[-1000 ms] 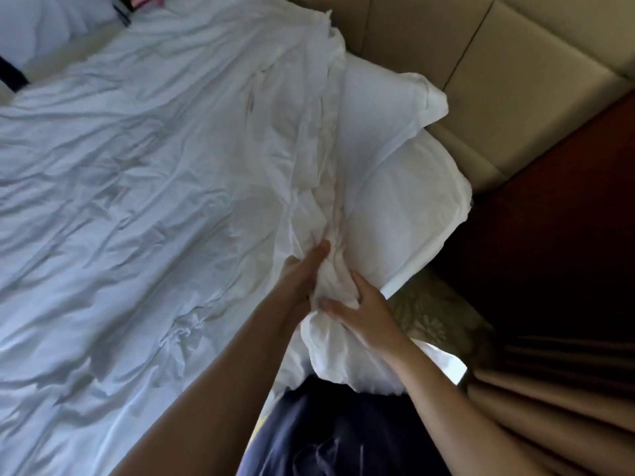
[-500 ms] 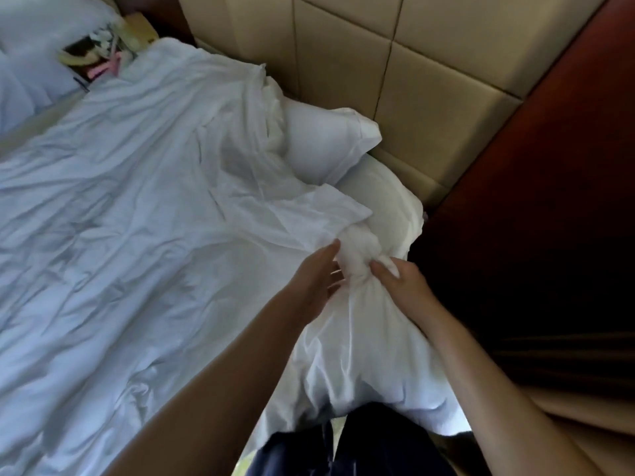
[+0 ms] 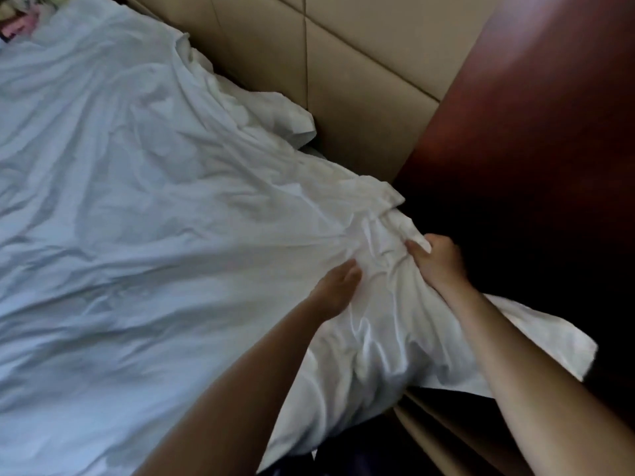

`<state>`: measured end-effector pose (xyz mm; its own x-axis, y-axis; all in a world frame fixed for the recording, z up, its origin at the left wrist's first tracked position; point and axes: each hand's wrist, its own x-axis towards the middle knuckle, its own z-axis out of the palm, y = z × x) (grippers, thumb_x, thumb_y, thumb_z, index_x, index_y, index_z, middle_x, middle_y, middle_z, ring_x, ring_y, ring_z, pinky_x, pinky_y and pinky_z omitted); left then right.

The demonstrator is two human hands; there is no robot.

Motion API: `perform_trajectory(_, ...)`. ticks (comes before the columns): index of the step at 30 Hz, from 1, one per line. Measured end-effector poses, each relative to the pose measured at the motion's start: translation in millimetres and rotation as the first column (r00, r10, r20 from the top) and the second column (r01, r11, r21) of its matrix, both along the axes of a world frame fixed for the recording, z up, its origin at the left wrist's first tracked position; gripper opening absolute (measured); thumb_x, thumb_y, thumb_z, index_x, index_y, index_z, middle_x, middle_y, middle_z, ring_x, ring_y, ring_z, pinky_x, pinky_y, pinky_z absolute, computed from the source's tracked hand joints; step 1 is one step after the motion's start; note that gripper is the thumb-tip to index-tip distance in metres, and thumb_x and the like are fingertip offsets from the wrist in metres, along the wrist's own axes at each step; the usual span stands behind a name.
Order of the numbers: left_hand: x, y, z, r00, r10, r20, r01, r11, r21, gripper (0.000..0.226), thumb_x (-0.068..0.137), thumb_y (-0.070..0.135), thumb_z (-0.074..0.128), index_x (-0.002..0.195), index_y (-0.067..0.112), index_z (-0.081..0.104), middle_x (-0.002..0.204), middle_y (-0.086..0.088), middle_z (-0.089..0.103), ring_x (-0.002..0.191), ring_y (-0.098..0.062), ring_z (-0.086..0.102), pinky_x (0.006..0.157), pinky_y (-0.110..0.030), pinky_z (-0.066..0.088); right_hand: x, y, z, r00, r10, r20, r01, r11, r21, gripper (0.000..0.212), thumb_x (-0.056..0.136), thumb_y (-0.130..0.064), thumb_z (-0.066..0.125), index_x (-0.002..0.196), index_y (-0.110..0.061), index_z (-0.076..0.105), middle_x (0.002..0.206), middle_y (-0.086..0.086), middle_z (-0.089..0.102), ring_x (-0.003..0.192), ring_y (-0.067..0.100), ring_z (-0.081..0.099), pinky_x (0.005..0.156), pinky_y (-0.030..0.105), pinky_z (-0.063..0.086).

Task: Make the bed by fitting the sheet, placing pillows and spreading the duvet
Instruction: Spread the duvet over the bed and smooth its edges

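A crumpled white duvet (image 3: 144, 207) covers most of the bed and reaches up to the headboard. Its near corner is bunched at the bed's right edge. My right hand (image 3: 438, 261) grips that bunched corner, fingers curled into the cloth. My left hand (image 3: 338, 286) lies just to the left, fingers pressed into the folds of the same corner. A white pillow corner (image 3: 292, 120) pokes out from under the duvet by the headboard; the other pillows are hidden beneath the cloth. A loose white flap (image 3: 536, 341) hangs off the bed under my right forearm.
A padded beige headboard (image 3: 343, 63) runs along the top. A dark red wooden panel (image 3: 549, 115) stands on the right, with deep shadow below it. Beige curtain folds (image 3: 457, 438) hang at the lower right. Some colourful items (image 3: 20, 15) sit at the top left corner.
Both hands have pulled the duvet corner up and to the right, towards the headboard. The two pillows that lay bare are now mostly covered by the cloth.
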<state>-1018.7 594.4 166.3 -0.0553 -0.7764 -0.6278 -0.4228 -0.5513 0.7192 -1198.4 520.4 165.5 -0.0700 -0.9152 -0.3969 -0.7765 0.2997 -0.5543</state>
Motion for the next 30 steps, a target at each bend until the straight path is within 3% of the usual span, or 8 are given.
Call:
perform_trajectory(5,6,-5,-33,0.979,-0.134,0.154,0.104,0.977,0.187,0.049,0.102,0.032,0.032,0.143,0.007,0.034,0.151,-0.011,0.032,0.139,-0.024,0.030,0.111,-0.028,0.021,2,-9,-34,0.976,0.118,-0.185,-0.099,0.989,0.107,0.020,0.094,-0.030,0.047,0.091,-0.013,0.058,0.095,0.011,0.062,0.092,0.034,0.059,0.073,0.034,0.043)
perform_trajectory(9,14,-2,-43,0.966,-0.152,0.210,0.093,0.959,0.267,0.048,0.101,0.030,0.031,0.123,-0.010,0.045,0.133,-0.026,0.047,0.123,-0.038,0.044,0.101,-0.038,0.034,10,-12,-44,0.959,0.217,-0.180,-0.188,0.968,0.166,0.018,0.094,-0.028,0.045,0.090,-0.016,0.058,0.095,0.006,0.062,0.094,0.031,0.058,0.073,0.033,0.042)
perform_trajectory(12,23,-4,-37,0.955,-0.157,0.252,0.090,0.962,0.258,0.044,0.100,0.030,0.033,0.117,-0.006,0.053,0.127,-0.024,0.053,0.118,-0.036,0.048,0.095,-0.035,0.037,20,-12,-45,0.949,0.277,-0.151,-0.248,0.950,0.189,0.020,0.093,-0.029,0.045,0.081,-0.019,0.056,0.099,0.008,0.064,0.097,0.034,0.058,0.074,0.034,0.041)
perform_trajectory(18,56,-15,-17,0.920,-0.173,0.352,0.112,0.976,0.189,0.043,0.100,0.032,0.037,0.127,0.002,0.053,0.134,-0.016,0.051,0.124,-0.030,0.047,0.098,-0.032,0.037,50,-20,-35,0.918,0.368,-0.150,-0.328,0.915,0.234,0.024,0.092,-0.034,0.044,0.077,-0.018,0.053,0.101,0.010,0.063,0.101,0.035,0.057,0.073,0.032,0.037)
perform_trajectory(23,96,-29,-7,0.896,-0.241,0.373,0.176,0.964,0.198,0.044,0.100,0.034,0.036,0.130,0.005,0.051,0.136,-0.014,0.050,0.126,-0.029,0.045,0.100,-0.032,0.036,83,-28,-27,0.896,0.427,-0.123,-0.383,0.883,0.272,0.027,0.093,-0.032,0.044,0.075,-0.014,0.052,0.085,0.006,0.059,0.093,0.032,0.057,0.071,0.033,0.038)
perform_trajectory(26,128,-45,-6,0.882,-0.277,0.381,0.217,0.957,0.194,0.045,0.100,0.035,0.035,0.130,0.005,0.051,0.136,-0.014,0.049,0.126,-0.030,0.045,0.101,-0.033,0.037,108,-42,-23,0.894,0.437,-0.102,-0.396,0.874,0.281,0.034,0.093,-0.028,0.042,0.062,-0.016,0.037,0.066,0.001,0.045,0.076,0.027,0.052,0.064,0.033,0.035)
perform_trajectory(30,176,-71,-6,0.890,-0.275,0.364,0.225,0.959,0.175,0.044,0.100,0.034,0.036,0.129,0.005,0.051,0.136,-0.015,0.050,0.125,-0.030,0.046,0.100,-0.033,0.037,150,-63,-22,0.906,0.413,-0.093,-0.378,0.889,0.259,0.030,0.093,-0.028,0.042,0.067,-0.014,0.041,0.066,0.004,0.047,0.065,0.021,0.049,0.059,0.033,0.034)
